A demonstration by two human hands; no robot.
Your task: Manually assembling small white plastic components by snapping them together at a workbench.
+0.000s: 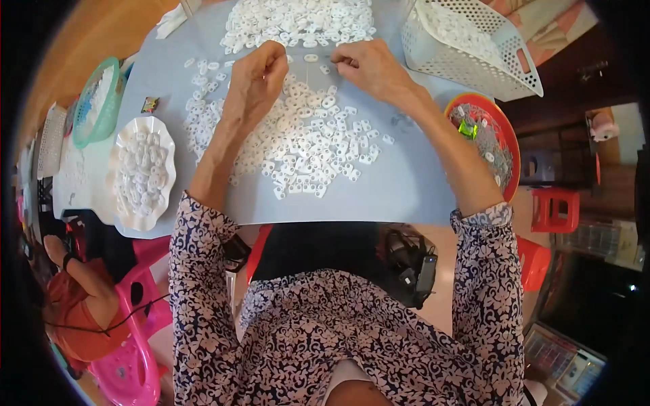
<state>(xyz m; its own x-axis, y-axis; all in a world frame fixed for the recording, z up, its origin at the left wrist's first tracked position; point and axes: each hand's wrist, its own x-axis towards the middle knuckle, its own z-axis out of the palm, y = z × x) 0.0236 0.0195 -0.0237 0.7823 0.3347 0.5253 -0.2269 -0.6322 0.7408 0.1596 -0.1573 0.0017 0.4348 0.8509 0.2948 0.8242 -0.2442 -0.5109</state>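
Small white plastic pieces (305,139), rounded and with dark holes, lie in a loose heap on the grey-blue table (406,183). My left hand (258,73) is closed above the heap's far left part, its fingers curled inward. Across from it, my right hand (369,66) is closed too, thumb and fingers pinched together. Whatever sits in either hand is hidden or too small to name. A few single white pieces (311,58) lie on the table between the two hands. Beyond them spreads a second, denser pile of white pieces (298,20).
Far right stands a white perforated basket (433,57) of white pieces. Below it is a red tray (511,135) with small grey parts. At left are a scalloped white dish (169,177), a green basket (116,101) and a small wrapper (150,104). Another person's arm (91,291) shows lower left.
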